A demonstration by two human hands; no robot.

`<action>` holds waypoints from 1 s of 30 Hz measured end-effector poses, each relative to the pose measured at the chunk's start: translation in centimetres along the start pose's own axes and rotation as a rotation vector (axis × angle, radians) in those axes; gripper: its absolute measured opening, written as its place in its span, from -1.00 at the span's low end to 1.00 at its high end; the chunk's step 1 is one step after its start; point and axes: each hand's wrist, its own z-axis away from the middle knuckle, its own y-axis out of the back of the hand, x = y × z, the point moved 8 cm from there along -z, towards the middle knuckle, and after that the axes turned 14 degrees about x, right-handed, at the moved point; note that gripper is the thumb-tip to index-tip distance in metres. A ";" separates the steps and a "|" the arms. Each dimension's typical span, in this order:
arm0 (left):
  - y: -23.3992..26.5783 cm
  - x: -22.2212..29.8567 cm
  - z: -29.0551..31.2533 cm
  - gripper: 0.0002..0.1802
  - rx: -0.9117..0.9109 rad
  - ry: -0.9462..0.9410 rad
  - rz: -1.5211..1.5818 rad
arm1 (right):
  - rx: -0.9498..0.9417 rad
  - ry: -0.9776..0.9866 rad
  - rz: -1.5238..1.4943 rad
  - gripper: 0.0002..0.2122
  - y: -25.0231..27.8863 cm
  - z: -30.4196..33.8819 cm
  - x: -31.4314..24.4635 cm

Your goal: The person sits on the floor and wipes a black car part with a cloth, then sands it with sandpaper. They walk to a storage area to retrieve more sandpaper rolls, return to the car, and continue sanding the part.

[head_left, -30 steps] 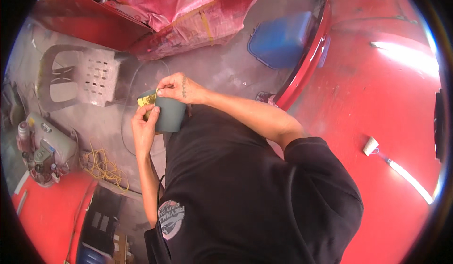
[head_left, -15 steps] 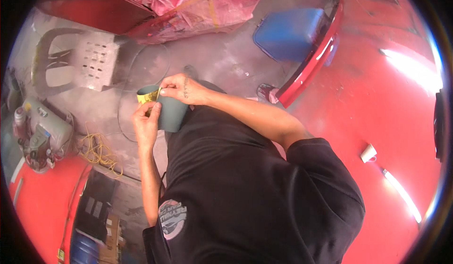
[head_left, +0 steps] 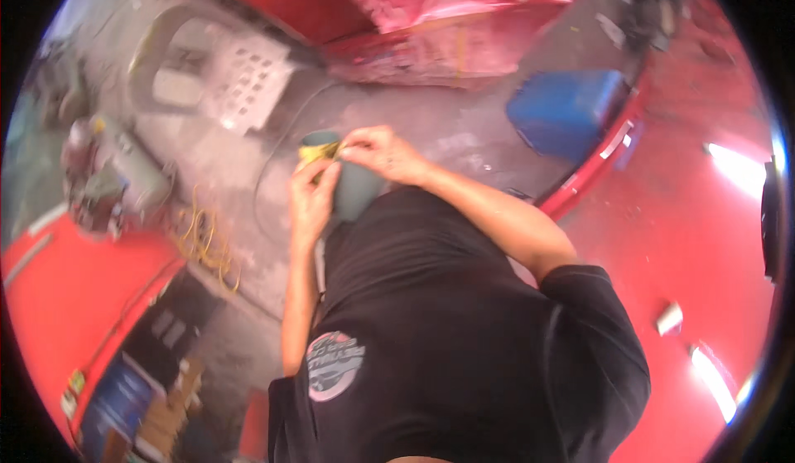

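In front of my body, both hands hold a sheet of sandpaper (head_left: 358, 196), dark grey-green on one face and yellow with print on the other. It is bent over, so the yellow back shows near its upper left edge. My left hand (head_left: 311, 198) pinches the sheet on its left side. At the top edge my right hand (head_left: 385, 156) grips it between thumb and fingers, close to the left fingertips. The lower part of the sheet hangs against my black clothing. The picture is somewhat blurred.
A plastic chair (head_left: 248, 82) stands far left, with a compressor-like machine (head_left: 137, 169) and a coiled yellow cable (head_left: 205, 248) nearer. Glossy red panels (head_left: 613, 272) lie right, bearing a white cup (head_left: 669, 319). A blue container (head_left: 571, 111) and red-stained sheeting (head_left: 447, 49) are beyond.
The view has shifted, so the surroundings and my hands appear farther right. Both hands keep hold of the sandpaper, with the fingers still close together at its upper edge.
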 end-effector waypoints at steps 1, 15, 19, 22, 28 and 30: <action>0.7 0.0 -0.1 -0.78 0.007 -0.030 0.037 | 0.012 -0.017 -0.037 -0.76 -1.0 -0.1 0.5; 12.7 -4.1 -5.5 -0.75 -0.312 -0.039 0.045 | 0.193 0.051 0.118 -0.74 -13.0 -1.7 -5.7; 14.7 -4.4 -5.2 -0.75 -0.393 -0.019 -0.013 | 0.145 0.079 0.180 -0.75 -14.9 -1.3 -7.2; 14.8 -4.2 -5.3 -0.76 -0.331 -0.069 0.047 | 0.100 0.039 0.175 -0.74 -15.2 -1.6 -8.2; 14.5 -1.9 -5.8 -0.78 -0.209 -0.072 0.067 | 0.096 0.114 0.098 -0.73 -13.8 -3.4 -7.7; 15.1 -2.2 -5.8 -0.79 -0.130 -0.025 0.004 | 0.049 0.150 0.095 -0.72 -13.8 -4.3 -8.1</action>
